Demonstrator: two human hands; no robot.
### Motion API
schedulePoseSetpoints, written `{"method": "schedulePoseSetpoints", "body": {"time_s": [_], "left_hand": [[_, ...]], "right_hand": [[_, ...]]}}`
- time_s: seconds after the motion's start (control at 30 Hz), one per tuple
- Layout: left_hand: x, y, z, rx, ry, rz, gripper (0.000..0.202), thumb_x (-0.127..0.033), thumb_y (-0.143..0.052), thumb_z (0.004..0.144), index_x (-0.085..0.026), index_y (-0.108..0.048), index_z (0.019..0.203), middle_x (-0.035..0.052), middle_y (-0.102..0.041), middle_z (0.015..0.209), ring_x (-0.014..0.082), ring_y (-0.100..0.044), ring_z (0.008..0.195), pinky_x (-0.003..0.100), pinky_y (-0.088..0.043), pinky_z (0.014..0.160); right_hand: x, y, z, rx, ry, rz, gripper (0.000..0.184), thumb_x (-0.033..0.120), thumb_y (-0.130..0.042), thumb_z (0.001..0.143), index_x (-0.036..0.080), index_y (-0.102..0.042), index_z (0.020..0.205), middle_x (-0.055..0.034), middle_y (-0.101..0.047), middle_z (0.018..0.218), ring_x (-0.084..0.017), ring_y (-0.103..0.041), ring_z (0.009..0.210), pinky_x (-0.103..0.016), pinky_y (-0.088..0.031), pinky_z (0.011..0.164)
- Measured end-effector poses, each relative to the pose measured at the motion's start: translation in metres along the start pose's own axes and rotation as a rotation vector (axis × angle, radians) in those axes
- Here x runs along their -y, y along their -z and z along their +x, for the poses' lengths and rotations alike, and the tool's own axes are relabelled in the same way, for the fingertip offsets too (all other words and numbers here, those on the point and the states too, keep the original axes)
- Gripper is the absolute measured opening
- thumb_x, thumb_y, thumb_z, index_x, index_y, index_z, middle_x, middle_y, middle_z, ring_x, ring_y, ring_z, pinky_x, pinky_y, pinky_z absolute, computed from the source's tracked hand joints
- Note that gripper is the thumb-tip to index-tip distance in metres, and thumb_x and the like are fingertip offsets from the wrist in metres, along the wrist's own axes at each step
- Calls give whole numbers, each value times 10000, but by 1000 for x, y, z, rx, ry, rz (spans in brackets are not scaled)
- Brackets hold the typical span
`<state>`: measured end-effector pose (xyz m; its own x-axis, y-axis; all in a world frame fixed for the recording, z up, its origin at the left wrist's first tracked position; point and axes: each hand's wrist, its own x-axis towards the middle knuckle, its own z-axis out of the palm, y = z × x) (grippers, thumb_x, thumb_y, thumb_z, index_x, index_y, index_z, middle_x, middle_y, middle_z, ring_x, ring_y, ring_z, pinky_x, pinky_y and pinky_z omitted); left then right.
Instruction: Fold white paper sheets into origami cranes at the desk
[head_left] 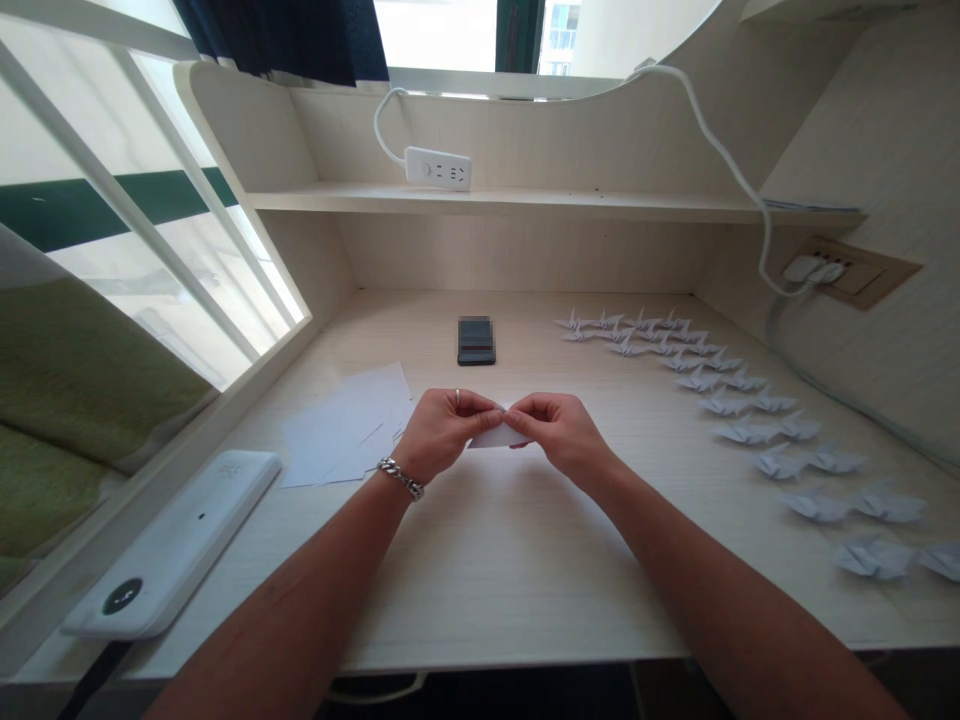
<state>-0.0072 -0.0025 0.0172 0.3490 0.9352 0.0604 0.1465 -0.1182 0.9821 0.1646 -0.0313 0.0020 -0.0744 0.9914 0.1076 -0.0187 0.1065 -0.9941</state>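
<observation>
A small folded piece of white paper (491, 438) is held up between my hands above the middle of the desk. My left hand (444, 428), with a ring and a chain bracelet, pinches its left side between thumb and fingers. From the other side, my right hand (556, 425) grips it the same way, and the two thumb tips nearly meet at its upper edge. The fingers hide part of the paper's folds. Loose white paper sheets (330, 430) lie spread to the left of my left hand. Folded paper cranes (739, 430) stand in rows on the right.
Behind my hands lies a dark phone-like object (476, 341). A long white device (176, 545) with a black cable is at the left edge. A power strip (438, 169) sits on the shelf (525, 203), and a white cable (712, 140) runs to the wall socket (855, 278).
</observation>
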Motion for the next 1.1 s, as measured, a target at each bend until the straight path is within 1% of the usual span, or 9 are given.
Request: {"method": "schedulePoseSetpoints", "body": {"time_s": [0.27,0.43,0.57,0.67,0.73,0.83,0.9,1.0,1.1], "left_hand": [[-1,-2,-1,19,1,-48,280,-383,-771,645,-122,-752,743,39,-659,607,106,-503,546,232,-390,514],[-4,-2,-1,-12,23,54,288,-401,-754,662,-125,-751,744,44,-665,625,113,-515,565,227,-389,520],[-5,-4,-1,-27,-19,149,281,-411,-703,705,-132,-736,722,37,-657,634,116,-512,566,224,-380,514],[-5,-6,0,-46,-45,201,285,-410,-647,746,-139,-702,675,14,-623,604,109,-491,545,219,-358,496],[-5,-7,1,-52,-43,214,328,-428,-606,774,-142,-661,622,-4,-579,563,101,-462,517,217,-329,471],[-5,-6,2,-13,-35,205,407,-475,-551,809,-145,-618,579,-23,-512,505,90,-411,474,219,-288,443],[-4,-4,2,15,-44,199,379,-476,-575,796,-143,-650,629,-15,-551,540,95,-438,494,218,-313,460],[-3,-3,2,20,-75,219,313,-446,-625,766,-143,-690,721,13,-631,644,111,-500,561,223,-371,518],[-1,-3,2,-15,-104,264,307,-439,-612,777,-145,-674,712,10,-626,640,113,-498,569,224,-371,527]], "right_hand": [[2,-1,-2,-32,19,-14,289,401,-773,651,128,-687,693,-24,-650,643,-132,-605,587,-261,-539,559],[1,-1,-2,-33,20,-49,295,407,-770,656,126,-685,684,-25,-646,634,-135,-602,574,-263,-538,546],[1,-3,-3,-24,12,-59,311,428,-759,666,128,-683,690,-29,-648,641,-138,-602,574,-272,-542,548],[2,-5,-3,-11,-8,-51,333,454,-755,662,130,-680,683,-23,-640,625,-130,-592,551,-267,-529,530],[3,-5,-3,-15,-27,-32,348,466,-759,650,130,-673,667,-16,-629,598,-126,-582,524,-263,-512,512],[3,-4,-2,-26,-53,-4,362,471,-769,633,124,-671,657,-11,-616,563,-120,-572,492,-258,-487,494],[3,-3,-1,-23,-60,4,366,470,-772,630,119,-676,665,-12,-616,564,-118,-572,492,-256,-483,496],[1,-3,-1,-6,-74,14,375,479,-768,633,117,-684,684,-13,-623,598,-120,-584,525,-262,-505,522],[0,-4,-1,18,-86,9,388,491,-759,640,116,-691,713,-18,-631,629,-127,-599,554,-274,-521,549]]}}
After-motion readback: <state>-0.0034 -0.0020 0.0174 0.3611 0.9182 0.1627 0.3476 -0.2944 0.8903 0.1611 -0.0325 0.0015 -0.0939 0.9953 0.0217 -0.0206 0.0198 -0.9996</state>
